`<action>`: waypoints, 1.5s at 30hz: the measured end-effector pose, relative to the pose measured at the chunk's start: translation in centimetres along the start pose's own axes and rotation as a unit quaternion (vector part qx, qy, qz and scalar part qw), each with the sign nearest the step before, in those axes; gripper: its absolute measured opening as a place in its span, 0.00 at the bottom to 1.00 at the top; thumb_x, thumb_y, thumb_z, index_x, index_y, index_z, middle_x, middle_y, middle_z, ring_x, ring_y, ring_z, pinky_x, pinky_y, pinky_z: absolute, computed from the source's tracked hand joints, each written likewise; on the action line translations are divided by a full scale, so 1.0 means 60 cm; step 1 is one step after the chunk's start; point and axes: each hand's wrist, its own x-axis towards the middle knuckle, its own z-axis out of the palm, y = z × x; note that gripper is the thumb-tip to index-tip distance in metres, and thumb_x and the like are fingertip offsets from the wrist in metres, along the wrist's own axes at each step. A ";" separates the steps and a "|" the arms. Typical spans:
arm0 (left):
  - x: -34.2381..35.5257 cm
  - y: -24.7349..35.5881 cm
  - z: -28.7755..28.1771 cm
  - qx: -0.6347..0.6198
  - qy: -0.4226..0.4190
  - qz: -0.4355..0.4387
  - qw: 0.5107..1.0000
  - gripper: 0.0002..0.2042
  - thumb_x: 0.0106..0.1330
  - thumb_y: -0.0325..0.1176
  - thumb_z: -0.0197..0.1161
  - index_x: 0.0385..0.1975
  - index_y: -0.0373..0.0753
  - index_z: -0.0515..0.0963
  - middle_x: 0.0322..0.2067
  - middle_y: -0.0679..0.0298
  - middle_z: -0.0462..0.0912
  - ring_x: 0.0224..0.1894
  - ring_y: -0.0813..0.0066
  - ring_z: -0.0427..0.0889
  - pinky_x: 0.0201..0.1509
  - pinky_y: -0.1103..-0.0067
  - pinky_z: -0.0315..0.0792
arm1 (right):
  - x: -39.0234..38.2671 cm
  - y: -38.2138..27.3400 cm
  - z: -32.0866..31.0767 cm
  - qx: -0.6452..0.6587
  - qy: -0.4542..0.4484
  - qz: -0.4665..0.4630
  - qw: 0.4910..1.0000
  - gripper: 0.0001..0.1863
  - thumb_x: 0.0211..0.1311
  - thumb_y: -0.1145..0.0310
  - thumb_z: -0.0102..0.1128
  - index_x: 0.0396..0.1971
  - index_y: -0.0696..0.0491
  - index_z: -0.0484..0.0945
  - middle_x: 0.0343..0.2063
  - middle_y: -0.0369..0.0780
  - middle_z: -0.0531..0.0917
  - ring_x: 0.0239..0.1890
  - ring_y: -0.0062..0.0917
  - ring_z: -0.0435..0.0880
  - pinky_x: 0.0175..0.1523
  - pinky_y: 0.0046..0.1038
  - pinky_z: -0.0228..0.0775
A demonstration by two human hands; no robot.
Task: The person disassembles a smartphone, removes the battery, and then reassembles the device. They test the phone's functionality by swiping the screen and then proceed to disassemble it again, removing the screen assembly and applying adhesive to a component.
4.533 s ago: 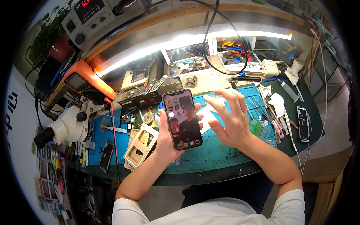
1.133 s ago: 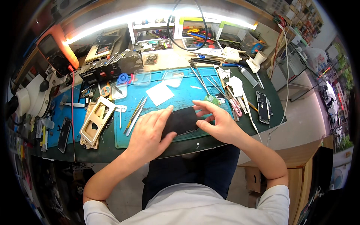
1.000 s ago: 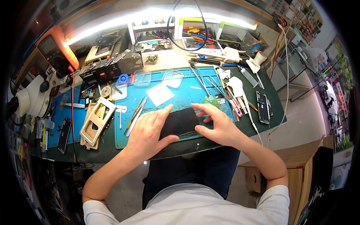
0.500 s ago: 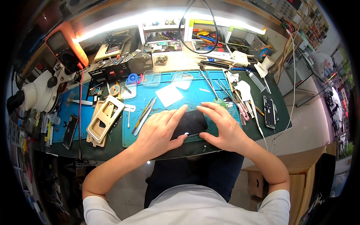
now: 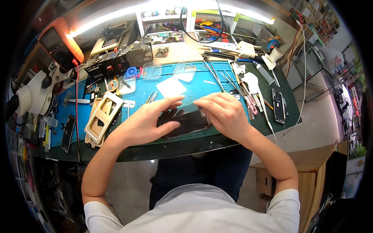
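Observation:
A black smartphone [image 5: 188, 125] lies on the blue work mat [image 5: 210, 73] in front of me. From its far edge rises a thin, see-through film [image 5: 189, 109], tilted up. My right hand [image 5: 223, 114] is closed, its fingertips pinching the film's upper corner at the phone's right end. Over the left end my left hand [image 5: 145, 120] is open, thumb and fingers apart. Whether it touches the phone I cannot tell. A white square sheet [image 5: 171, 87] lies just beyond, with tweezers [image 5: 152, 96] beside the left fingers.
Clear plastic boxes [image 5: 151, 71] stand behind the sheet. Beige phone moulds [image 5: 103, 118] sit at left, near an orange multimeter [image 5: 60, 46]. Right of the mat are long tools [image 5: 243, 91], a syringe [image 5: 263, 73] and an opened phone frame [image 5: 278, 105].
The right hand has closed on the film's edge and lifted it off the phone. My left hand has shifted left, its fingers loosened from the phone. The whole view has moved slightly.

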 end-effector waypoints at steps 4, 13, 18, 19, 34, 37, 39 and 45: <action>-0.004 -0.023 -0.004 -0.044 0.007 0.007 0.999 0.27 0.68 0.18 0.63 0.69 0.35 0.71 0.58 0.55 0.84 0.61 0.66 0.83 0.67 0.71 0.76 | 0.006 0.004 0.004 0.016 0.008 0.031 0.999 0.14 0.61 0.75 0.70 0.47 0.52 0.85 0.38 0.40 0.89 0.43 0.34 0.88 0.48 0.34 0.80; -0.009 -0.058 -0.002 -0.017 0.055 0.020 0.998 0.16 0.72 0.23 0.63 0.59 0.35 0.80 0.48 0.55 0.88 0.47 0.65 0.87 0.53 0.73 0.79 | 0.004 0.018 0.002 0.086 0.047 0.114 0.989 0.22 0.61 0.78 0.69 0.57 0.53 0.82 0.44 0.41 0.90 0.47 0.31 0.89 0.51 0.30 0.80; -0.009 -0.077 0.001 -0.120 0.054 -0.021 0.991 0.16 0.74 0.24 0.63 0.60 0.35 0.80 0.47 0.60 0.88 0.44 0.77 0.84 0.50 0.77 0.80 | -0.020 0.039 -0.009 0.138 0.042 0.208 0.968 0.28 0.62 0.84 0.57 0.63 0.53 0.79 0.48 0.41 0.89 0.50 0.25 0.87 0.50 0.27 0.78; -0.008 -0.080 0.003 -0.140 0.059 -0.032 0.988 0.16 0.74 0.24 0.63 0.60 0.35 0.80 0.47 0.61 0.88 0.44 0.80 0.84 0.49 0.78 0.80 | -0.022 0.041 -0.006 0.170 0.031 0.238 0.956 0.28 0.61 0.83 0.55 0.63 0.53 0.79 0.46 0.39 0.89 0.46 0.22 0.86 0.48 0.25 0.77; -0.005 -0.094 0.001 -0.211 0.062 -0.030 0.975 0.18 0.75 0.21 0.61 0.63 0.33 0.78 0.47 0.66 0.86 0.43 0.87 0.80 0.45 0.84 0.79 | 0.004 0.046 0.020 0.133 -0.072 0.270 0.951 0.13 0.66 0.72 0.69 0.49 0.56 0.85 0.32 0.39 0.88 0.32 0.20 0.82 0.40 0.25 0.75; -0.007 -0.095 0.002 -0.230 0.064 -0.029 0.971 0.18 0.75 0.21 0.60 0.63 0.32 0.77 0.47 0.66 0.85 0.43 0.87 0.80 0.46 0.84 0.79 | 0.008 0.043 0.027 0.157 -0.043 0.273 0.948 0.12 0.68 0.70 0.69 0.48 0.56 0.85 0.31 0.40 0.89 0.29 0.20 0.83 0.37 0.26 0.75; -0.007 -0.094 0.002 -0.229 0.062 -0.031 0.971 0.18 0.75 0.21 0.60 0.63 0.32 0.77 0.47 0.66 0.85 0.43 0.87 0.80 0.46 0.84 0.79 | 0.005 0.041 0.030 0.170 -0.023 0.293 0.941 0.11 0.68 0.67 0.69 0.46 0.54 0.85 0.30 0.42 0.90 0.24 0.24 0.83 0.32 0.28 0.74; -0.005 -0.088 0.002 -0.236 0.070 -0.034 0.969 0.18 0.76 0.21 0.60 0.64 0.32 0.76 0.48 0.66 0.85 0.44 0.86 0.81 0.47 0.83 0.79 | 0.002 0.040 0.031 0.189 -0.019 0.309 0.932 0.12 0.69 0.65 0.69 0.48 0.54 0.86 0.29 0.40 0.90 0.22 0.19 0.81 0.32 0.26 0.74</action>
